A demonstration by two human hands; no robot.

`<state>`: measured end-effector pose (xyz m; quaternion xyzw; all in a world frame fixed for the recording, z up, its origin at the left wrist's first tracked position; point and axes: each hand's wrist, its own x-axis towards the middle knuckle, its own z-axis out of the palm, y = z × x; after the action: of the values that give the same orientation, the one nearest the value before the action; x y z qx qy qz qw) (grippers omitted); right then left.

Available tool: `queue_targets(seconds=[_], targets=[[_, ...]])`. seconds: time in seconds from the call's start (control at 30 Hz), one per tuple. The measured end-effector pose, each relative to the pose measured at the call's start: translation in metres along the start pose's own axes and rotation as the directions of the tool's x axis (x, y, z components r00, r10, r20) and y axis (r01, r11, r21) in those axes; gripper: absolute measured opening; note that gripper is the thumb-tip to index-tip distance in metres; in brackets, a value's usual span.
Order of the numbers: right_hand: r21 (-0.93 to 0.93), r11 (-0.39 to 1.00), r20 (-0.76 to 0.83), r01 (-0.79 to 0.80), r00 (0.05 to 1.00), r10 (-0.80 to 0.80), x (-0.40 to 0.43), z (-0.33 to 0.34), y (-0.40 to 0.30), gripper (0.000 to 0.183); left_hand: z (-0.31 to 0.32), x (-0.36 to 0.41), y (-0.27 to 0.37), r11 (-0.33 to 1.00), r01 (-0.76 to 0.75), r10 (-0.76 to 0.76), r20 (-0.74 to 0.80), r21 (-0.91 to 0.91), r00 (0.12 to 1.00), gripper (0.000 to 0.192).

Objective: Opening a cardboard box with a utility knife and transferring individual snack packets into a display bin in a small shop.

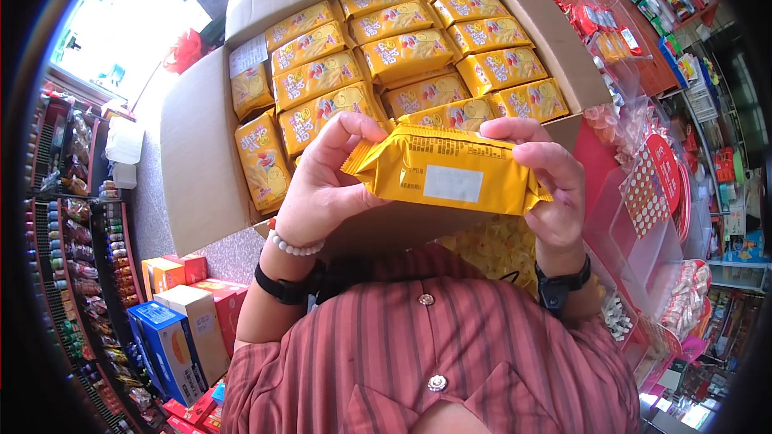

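Note:
A yellow snack packet (449, 169) is held up between my two hands, in front of the near edge of an open cardboard box (199, 150). My left hand (332, 181) pinches its left crimped end between thumb and fingers. At the right end, the fingers of my right hand (552, 184) grip the top edge and side. The face turned up bears small print and a white rectangle. Behind it, the box holds rows of similar yellow packets (407, 55), with one upright packet (264, 160) at the left. A printed paper slip (248, 55) lies in the box's left corner.
Shelves of small goods (78, 277) stand at the left, near several cartons, one of them blue (166, 346). Clear plastic bins (633, 253) with wrapped goods are at the right. A red plastic bag (183, 51) lies past the box's left flap.

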<state>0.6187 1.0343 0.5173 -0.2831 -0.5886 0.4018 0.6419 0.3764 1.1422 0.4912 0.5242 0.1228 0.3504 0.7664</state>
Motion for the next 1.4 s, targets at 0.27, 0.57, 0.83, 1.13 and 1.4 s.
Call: queue_targets(seconds=[0.27, 0.57, 0.83, 1.13, 1.4], targets=[[0.0, 1.0, 0.005, 0.013, 1.0, -0.013, 0.0013, 0.0023, 0.0012, 0.043, -0.0014, -0.001, -0.0004, 0.999, 0.003, -0.003, -0.002, 0.033, 1.0, 0.046], [-0.06, 0.998, -0.009, -0.003, 1.0, 0.002, 0.0017, 0.0028, -0.002, 0.039, -0.0034, 0.0009, -0.0026, 1.0, -0.014, 0.015, 0.027, -0.014, 1.0, 0.045], [-0.039, 0.999, 0.0, -0.008, 1.0, 0.008, 0.0019, 0.0009, 0.0004, 0.046, -0.002, 0.0011, -0.0005, 1.0, 0.017, -0.016, 0.022, -0.006, 1.0, 0.045], [0.014, 0.999, 0.013, -0.036, 0.999, 0.036, 0.0032, 0.0014, -0.0003, 0.05, -0.0028, 0.0011, -0.0007, 1.0, -0.013, 0.013, 0.033, 0.004, 0.999, 0.046], [0.012, 0.999, 0.003, -0.042, 0.999, 0.042, 0.0006, -0.0003, 0.0025, 0.041, -0.002, 0.0015, -0.0009, 1.0, -0.002, 0.002, 0.022, -0.002, 1.0, 0.048]])
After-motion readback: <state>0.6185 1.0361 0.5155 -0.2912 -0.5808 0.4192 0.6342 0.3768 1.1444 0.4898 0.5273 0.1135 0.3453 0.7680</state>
